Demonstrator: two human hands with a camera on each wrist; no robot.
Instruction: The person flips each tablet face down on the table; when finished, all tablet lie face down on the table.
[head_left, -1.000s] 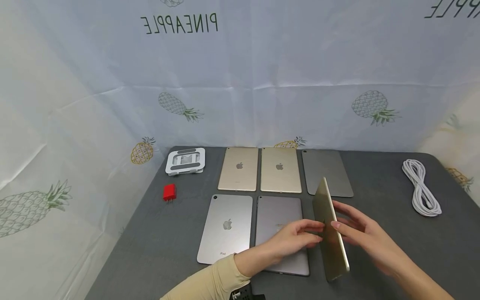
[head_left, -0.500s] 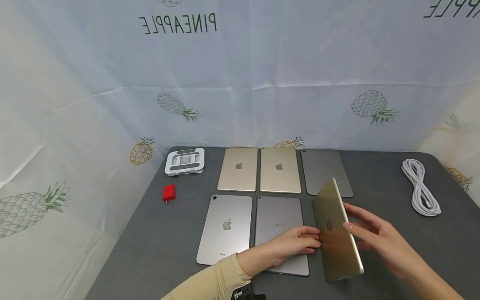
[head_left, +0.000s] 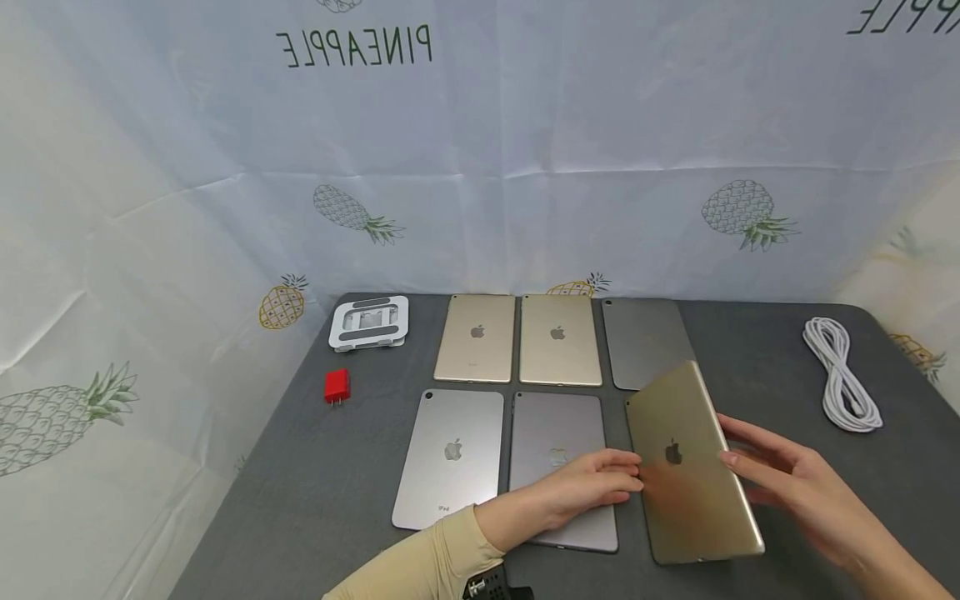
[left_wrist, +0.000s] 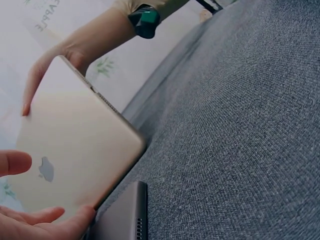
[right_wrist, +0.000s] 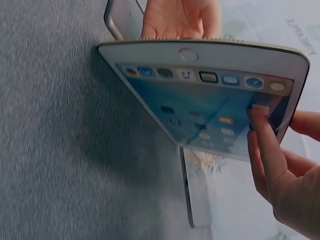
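A gold tablet (head_left: 701, 500) leans up on its left long edge, its back with the dark logo facing left and upward. My right hand (head_left: 813, 492) pinches its raised right edge, thumb on the back and fingers on the screen side. In the right wrist view the tablet's lit screen (right_wrist: 200, 100) shows app icons. My left hand (head_left: 581, 492) lies above a purplish-grey tablet (head_left: 558, 421), fingers extended, fingertips touching the gold tablet near its lower edge. A silver tablet (head_left: 450, 458) lies face down to the left.
Two more gold tablets (head_left: 474, 337) and a dark grey tablet (head_left: 648, 342) lie in the back row. At left are a white folding stand (head_left: 369, 322) and a red charger plug (head_left: 337, 385). A coiled white cable (head_left: 842, 375) lies at right on the grey table (head_left: 300, 517).
The gold tablet has tipped from nearly upright toward the right, its back now more visible. My right hand moved right and slightly down with it; the left fingers slid lower toward its bottom edge.
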